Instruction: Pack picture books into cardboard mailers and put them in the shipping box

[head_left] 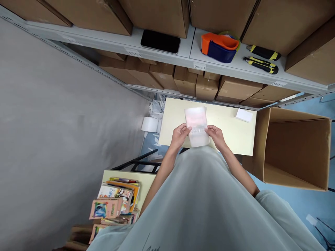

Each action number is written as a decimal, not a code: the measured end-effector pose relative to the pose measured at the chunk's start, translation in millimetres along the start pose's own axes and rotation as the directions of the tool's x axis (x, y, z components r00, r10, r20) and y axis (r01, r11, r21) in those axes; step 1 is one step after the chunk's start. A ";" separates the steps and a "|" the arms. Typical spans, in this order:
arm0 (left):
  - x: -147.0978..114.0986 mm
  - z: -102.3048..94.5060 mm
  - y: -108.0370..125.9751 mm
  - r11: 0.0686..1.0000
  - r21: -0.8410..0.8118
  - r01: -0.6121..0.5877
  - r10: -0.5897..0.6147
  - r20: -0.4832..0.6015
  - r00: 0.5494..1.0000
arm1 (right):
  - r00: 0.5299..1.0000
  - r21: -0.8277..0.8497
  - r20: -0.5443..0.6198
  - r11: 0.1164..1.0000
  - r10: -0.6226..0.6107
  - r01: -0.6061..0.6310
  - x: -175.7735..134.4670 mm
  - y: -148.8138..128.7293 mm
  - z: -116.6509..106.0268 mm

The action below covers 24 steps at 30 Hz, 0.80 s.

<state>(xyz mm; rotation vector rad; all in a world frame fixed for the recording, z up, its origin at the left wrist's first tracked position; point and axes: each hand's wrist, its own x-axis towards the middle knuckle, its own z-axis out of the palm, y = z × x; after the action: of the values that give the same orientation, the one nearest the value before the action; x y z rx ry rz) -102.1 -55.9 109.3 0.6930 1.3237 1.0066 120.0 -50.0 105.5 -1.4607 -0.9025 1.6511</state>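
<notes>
A whitish, translucent wrapped packet [197,120] with a pinkish area on its upper half is held upright in front of my body, over the pale tabletop [227,139]. My left hand [180,135] pinches its left edge between thumb and fingers. On the opposite edge, my right hand [215,135] grips it the same way. What lies inside the wrapping is too blurred to name. A small white box or pad [244,115] rests at the table's right end, apart from both hands.
A large open cardboard box [297,150] stands right of the table. The shelf ahead holds a black phone [160,41], an orange and blue tape dispenser [220,47] and utility knives [261,64]. Books [117,197] are stacked at lower left, near the grey wall [73,115].
</notes>
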 end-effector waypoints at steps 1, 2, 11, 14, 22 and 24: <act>0.4 -0.9 0.0 1.000 0.002 -0.006 0.006 -0.012 1.000 | 1.000 -0.027 -0.002 0.999 -0.030 0.030 1.6 -0.1 0.4; 1.2 -2.2 -0.3 1.000 0.007 -0.010 0.010 -0.022 1.000 | 0.998 -0.059 -0.007 0.997 -0.059 0.059 3.0 -0.4 1.0; 8.5 -20.0 -7.3 1.000 -0.001 0.006 -0.006 -0.014 1.000 | 0.998 -0.287 -0.058 0.958 -0.039 0.020 10.3 -3.8 29.3; 9.6 -32.1 -8.1 0.998 -0.037 0.043 -0.045 -0.047 0.998 | 0.998 -0.288 -0.054 0.958 -0.019 0.003 14.9 -2.1 46.1; 32.1 -101.1 -23.8 0.979 -0.096 0.182 -0.195 -0.150 0.969 | 0.993 -0.171 -0.062 0.980 0.097 -0.106 52.1 22.8 101.5; 47.5 -123.1 -33.8 0.978 -0.083 0.191 -0.203 -0.187 0.961 | 0.995 -0.210 -0.055 0.973 0.087 -0.096 71.6 34.8 119.7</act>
<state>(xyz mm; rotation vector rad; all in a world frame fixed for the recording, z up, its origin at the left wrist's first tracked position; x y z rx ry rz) -218.2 -44.3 39.1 0.4115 1.4925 0.9679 -7.2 -7.5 53.6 -1.7004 -1.0256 1.6199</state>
